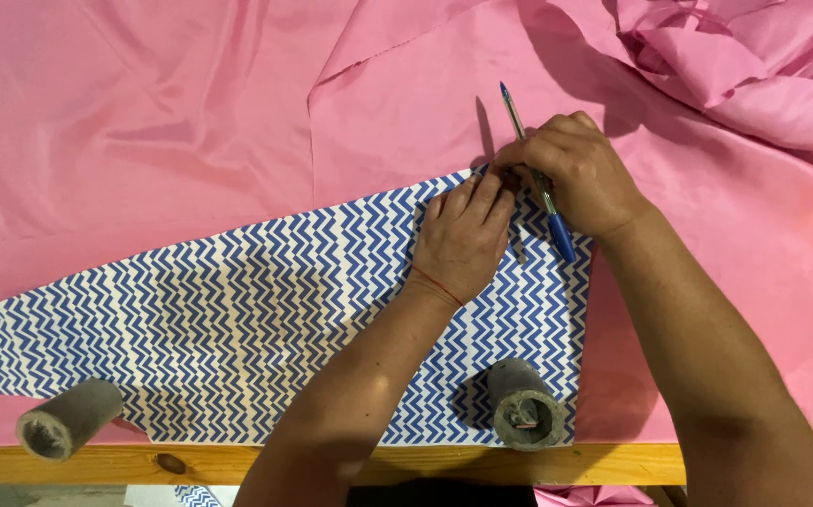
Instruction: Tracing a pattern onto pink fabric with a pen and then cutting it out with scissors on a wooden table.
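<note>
You get the wooden table (pixel 613 463), light pine, only as a bare strip well below your fingers (pixel 482 192), plus a corner far off to their right at the frame edge. There's a dark knot (pixel 170 463) in the strip, down-left of the fingers. Under the table edge is grey floor (pixel 50 496), blurred. The light is warm and even, and shadows fall left of the fingers.

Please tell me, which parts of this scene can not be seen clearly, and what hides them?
- Head view: the fingertips of the left hand lie under the right hand.
- The middle of the blue ballpoint pen is hidden inside the right hand's grip.
- The edge of the blue and white zigzag paper pattern on the pink fabric is covered by both hands.
- The small contents of the grey cardboard tube are too small to identify.
</note>
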